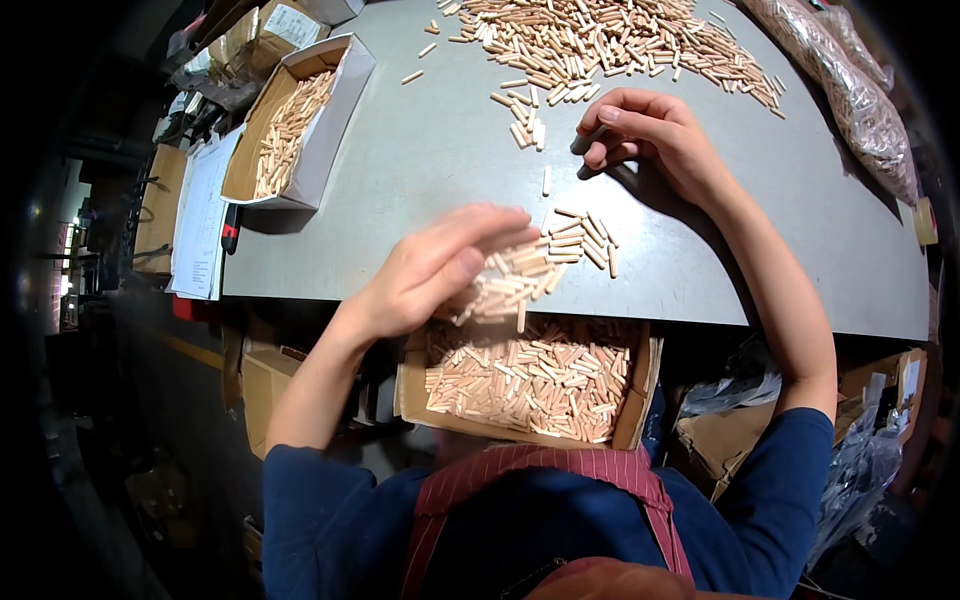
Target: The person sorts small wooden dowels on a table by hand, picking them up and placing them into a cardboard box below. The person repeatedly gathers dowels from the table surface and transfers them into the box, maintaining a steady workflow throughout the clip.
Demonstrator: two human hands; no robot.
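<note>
Small wooden dowel pins lie on the grey table. My left hand (435, 265), blurred by motion, is at the table's front edge with its fingers stretched out. Beside and below its palm, a cluster of dowel pins (515, 275) is smeared at the edge, above a cardboard box (647, 385) full of dowel pins (530, 380). Just right of the left hand lies a small group of loose dowel pins (590, 238). My right hand (650, 140) hovers low over the table, fingers loosely bent and apart, with nothing visible in them. One single dowel pin (546, 181) lies between the hands.
A large pile of dowel pins (600, 40) covers the table's far side. At left stands a white box (335, 130) part-filled with dowel pins, beside paper sheets (200, 215). A clear plastic bag of dowel pins (850, 95) lies at far right. Cartons and plastic (865, 450) sit below.
</note>
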